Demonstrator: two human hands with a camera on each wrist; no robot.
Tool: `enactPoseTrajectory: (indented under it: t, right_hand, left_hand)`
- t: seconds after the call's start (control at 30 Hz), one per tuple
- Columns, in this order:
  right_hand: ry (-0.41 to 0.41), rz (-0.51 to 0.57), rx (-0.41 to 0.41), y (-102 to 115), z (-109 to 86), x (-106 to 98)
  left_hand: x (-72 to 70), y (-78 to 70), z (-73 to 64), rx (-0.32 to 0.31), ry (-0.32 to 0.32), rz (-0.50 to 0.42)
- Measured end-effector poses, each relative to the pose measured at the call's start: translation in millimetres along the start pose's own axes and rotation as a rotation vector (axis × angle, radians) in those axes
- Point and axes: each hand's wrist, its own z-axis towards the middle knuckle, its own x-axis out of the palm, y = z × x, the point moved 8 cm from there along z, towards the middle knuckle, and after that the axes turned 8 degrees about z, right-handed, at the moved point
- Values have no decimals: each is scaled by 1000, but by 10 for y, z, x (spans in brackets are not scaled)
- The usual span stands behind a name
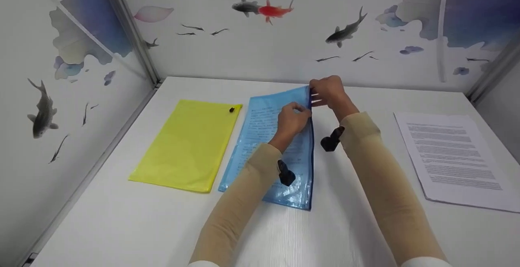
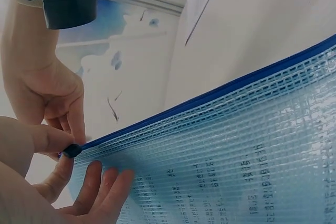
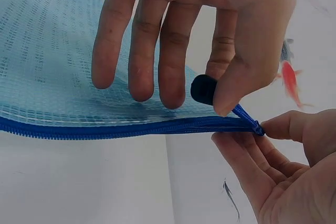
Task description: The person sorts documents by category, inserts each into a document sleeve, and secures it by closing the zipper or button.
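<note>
A blue mesh zipper folder lies in front of me, printed text showing through it and its zipper edge on the right. My left hand pinches the dark pull tab between thumb and index finger. The other left fingers extend over the folder's face. A short blue cord links that tab to the zipper near the far corner. My right hand pinches that corner, at the end of the blue zipper. In the left wrist view, the folder's zipper edge is raised.
To the left lies a yellow zipper folder with a small dark tab at its far right corner. A stack of printed paper rests on the white table at the right. Behind stands a white wall with painted fish.
</note>
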Motion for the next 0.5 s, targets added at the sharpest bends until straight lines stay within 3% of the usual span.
enactPoseTrajectory:
  t: [0.27,0.5]
  right_hand:
    - [6,-16,-7,-17,-3,27]
    - [6,-31,-34,9,-4,-14]
  left_hand:
    - [9,65,-62,-39,-46,-71]
    - [86,32,-120,-47,-19,-102]
